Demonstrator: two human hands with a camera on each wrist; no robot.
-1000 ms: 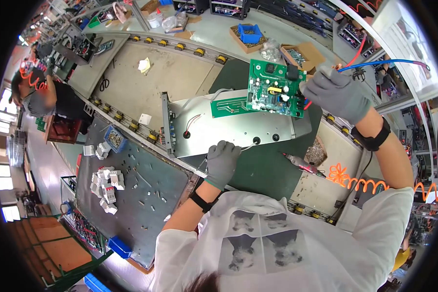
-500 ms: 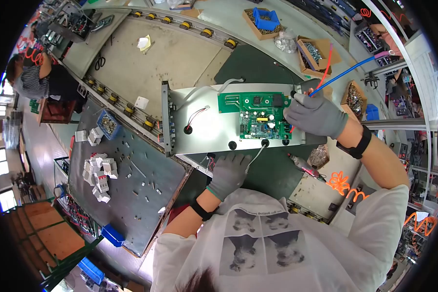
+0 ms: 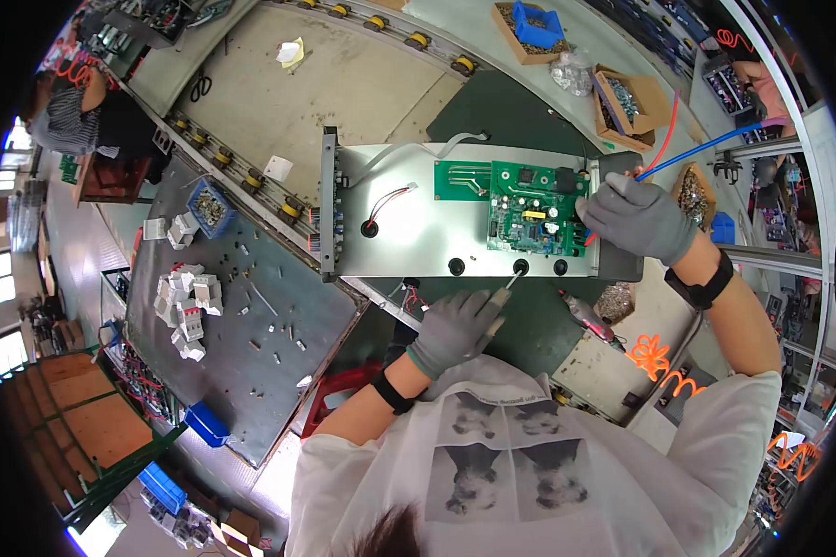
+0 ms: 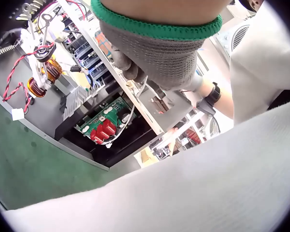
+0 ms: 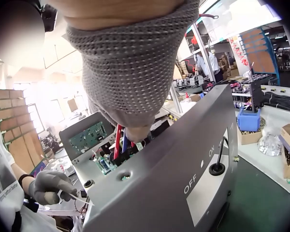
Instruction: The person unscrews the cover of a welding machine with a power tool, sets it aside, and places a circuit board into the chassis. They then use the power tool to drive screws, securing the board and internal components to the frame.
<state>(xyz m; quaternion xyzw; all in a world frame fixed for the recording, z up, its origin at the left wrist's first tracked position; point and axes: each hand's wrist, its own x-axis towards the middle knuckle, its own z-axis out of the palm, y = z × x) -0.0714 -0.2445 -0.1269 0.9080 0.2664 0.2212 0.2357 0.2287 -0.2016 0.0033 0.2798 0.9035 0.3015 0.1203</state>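
A metal chassis lies across the middle of the head view, with a green circuit board over its right part. My right hand grips red and blue cables at the board's right edge; the right wrist view shows the blue cable beneath its fingers. Below the chassis's front edge, my left hand pinches a thin white cable that runs into a black-ringed hole. The left wrist view shows the left hand beside the chassis, above a board with red parts. Whether the right fingers touch the board is hidden.
A red-and-grey power tool with an orange coiled hose lies right of the chassis. White blocks and a blue bin stand on the left table. Boxes of small parts stand at the back right. Another person is at the far left.
The circuit board came down from a raised position onto the chassis, with my right hand beside it. My left hand moved right and now pinches the white cable near its hole.
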